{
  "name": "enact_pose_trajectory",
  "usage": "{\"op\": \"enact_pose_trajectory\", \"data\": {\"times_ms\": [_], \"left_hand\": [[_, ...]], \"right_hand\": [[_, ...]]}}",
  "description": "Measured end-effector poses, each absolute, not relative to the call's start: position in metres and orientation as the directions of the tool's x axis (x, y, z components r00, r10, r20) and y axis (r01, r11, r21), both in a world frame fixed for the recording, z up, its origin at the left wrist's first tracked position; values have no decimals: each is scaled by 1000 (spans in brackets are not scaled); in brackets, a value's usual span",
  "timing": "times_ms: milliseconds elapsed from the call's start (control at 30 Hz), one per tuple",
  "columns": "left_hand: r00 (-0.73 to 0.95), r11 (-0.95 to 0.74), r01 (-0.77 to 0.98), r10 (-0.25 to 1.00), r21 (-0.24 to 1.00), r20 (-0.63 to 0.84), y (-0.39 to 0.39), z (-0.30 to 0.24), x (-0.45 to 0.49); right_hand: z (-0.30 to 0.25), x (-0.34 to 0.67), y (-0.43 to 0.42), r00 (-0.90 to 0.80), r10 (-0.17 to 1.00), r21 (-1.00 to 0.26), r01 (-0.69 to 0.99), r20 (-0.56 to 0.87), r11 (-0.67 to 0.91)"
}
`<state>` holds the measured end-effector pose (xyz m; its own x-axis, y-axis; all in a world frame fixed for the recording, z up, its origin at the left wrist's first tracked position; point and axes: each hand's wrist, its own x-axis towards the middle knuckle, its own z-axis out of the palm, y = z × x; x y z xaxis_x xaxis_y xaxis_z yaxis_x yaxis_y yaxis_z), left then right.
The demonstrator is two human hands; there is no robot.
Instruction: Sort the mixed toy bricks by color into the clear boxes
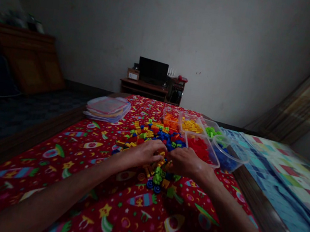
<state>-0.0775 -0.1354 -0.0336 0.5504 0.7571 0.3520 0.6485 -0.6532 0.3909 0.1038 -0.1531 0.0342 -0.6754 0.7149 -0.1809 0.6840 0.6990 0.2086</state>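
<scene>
Both hands work in a loose pile of toy building blocks (140,132) in yellow, blue, green, red and orange. My left hand (149,151) reaches in from the left, its thumb and fingers bent around a yellow block (162,154). Close beside it, my right hand (184,160) has its fingers curled down at the pile; whatever they pinch is hidden. Just below the hands lie green blocks (158,176) and blue wheel-like pieces (153,186).
Sorted pieces fill clear containers: orange (171,121), yellow (191,125), green (213,132), red (198,149), and a round blue tub (232,159). Stacked clear lids (107,107) lie left. A red patterned cloth (116,212) covers the table; a bed (290,172) adjoins right.
</scene>
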Motion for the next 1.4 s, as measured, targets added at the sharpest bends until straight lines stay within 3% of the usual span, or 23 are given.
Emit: {"op": "enact_pose_trajectory", "data": {"times_ms": [100, 200, 300, 400, 467, 833, 1033, 1233, 1400], "left_hand": [[569, -693, 620, 720, 368, 397, -137, -48, -72], [496, -617, 653, 787, 439, 367, -134, -42, -75], [343, -433, 620, 899, 654, 271, -133, -24, -78], [276, -216, 367, 954, 905, 116, -134, -16, -78], [257, -104, 188, 965, 977, 53, -135, -17, -77], [120, 15, -59, 993, 998, -8, -141, -14, -72], [141, 22, -56, 990, 998, -14, -137, -13, -70], [194, -86, -83, 976, 993, 100, -142, -21, -67], [253, -7, -70, 967, 998, 25, -149, -17, -61]], "right_hand": [[22, 101, -150, -707, 686, 214, 653, -171, 726], [21, 106, -142, -747, 654, 150, 638, -116, 755], [24, 115, -131, -754, 656, 29, 656, 34, 754], [23, 117, -122, -738, 639, -126, 628, 219, 768], [21, 115, -119, -751, 594, -218, 553, 289, 804], [19, 109, -120, -775, 535, -423, 384, 337, 821], [18, 108, -116, -652, 586, -384, 445, 481, 809], [2, 101, -117, -751, 487, -372, 339, 445, 864], [-11, 104, -112, -766, 467, -279, 377, 442, 883]]}}
